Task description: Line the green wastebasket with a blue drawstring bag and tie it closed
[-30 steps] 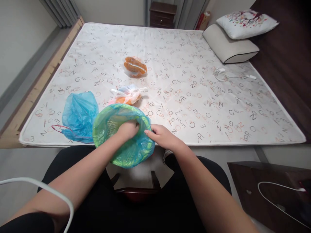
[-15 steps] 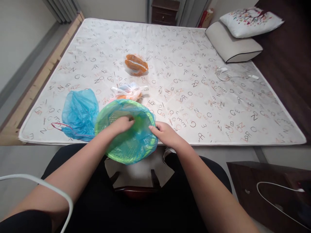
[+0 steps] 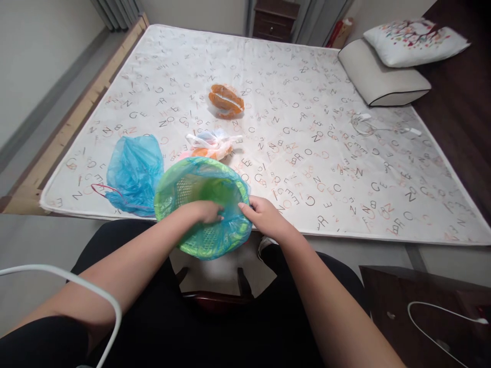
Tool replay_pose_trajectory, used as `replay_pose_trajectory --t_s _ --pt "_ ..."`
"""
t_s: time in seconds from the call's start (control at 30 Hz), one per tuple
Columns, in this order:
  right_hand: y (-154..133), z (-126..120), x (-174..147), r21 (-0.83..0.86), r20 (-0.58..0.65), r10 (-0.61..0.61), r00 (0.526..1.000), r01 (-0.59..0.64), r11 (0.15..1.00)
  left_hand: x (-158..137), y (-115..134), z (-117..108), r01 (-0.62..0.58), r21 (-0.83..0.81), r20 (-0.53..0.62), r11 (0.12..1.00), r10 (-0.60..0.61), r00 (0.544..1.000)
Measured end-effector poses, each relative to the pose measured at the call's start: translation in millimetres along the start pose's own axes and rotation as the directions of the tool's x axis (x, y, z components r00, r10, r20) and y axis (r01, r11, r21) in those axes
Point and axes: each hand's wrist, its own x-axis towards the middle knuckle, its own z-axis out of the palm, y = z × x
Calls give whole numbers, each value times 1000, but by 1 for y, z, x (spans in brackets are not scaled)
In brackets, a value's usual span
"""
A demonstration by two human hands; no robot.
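A green plastic wastebasket (image 3: 165, 202) with mesh-like walls is tilted toward me at the mattress edge, above my lap. A thin, see-through blue plastic bag (image 3: 233, 232) lines it and folds over its rim. My right hand (image 3: 261, 213) grips the rim on the right, thumb inside and fingers hidden outside. Inside the basket, my left hand (image 3: 207, 211) reaches against the liner; its fingers look apart, though blurred and partly hidden. Left of the basket lies another blue plastic bag (image 3: 136, 171) with a red drawstring (image 3: 103, 190).
On the letter-printed mattress (image 3: 299, 92) lie a knotted clear bag with orange contents (image 3: 213, 145) and an orange-brown wrapped packet (image 3: 226, 101). Pillows (image 3: 387, 76) and a white cable (image 3: 362, 122) are at the right. Another white cable (image 3: 103, 294) crosses near my left arm.
My left hand has moved down and slightly right inside the basket. My right hand stays on the rim. The view has shifted a little, so the bed things appear further right.
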Motion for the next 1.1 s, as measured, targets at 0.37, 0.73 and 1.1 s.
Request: replay_pose_trajectory --t_s 0.37,0.73,1.1 --pt "2 0 1 8 -5 -25 1000 25 1000 -4 8 -1 -52 -19 52 998 53 997" --pt "15 -15 14 25 -173 25 985 -21 999 -76 -3 -56 -370 -16 -795 929 212 568" --pt "19 -23 30 -7 -314 82 946 -88 996 -41 -71 -81 -554 -573 -813 604 -331 479"
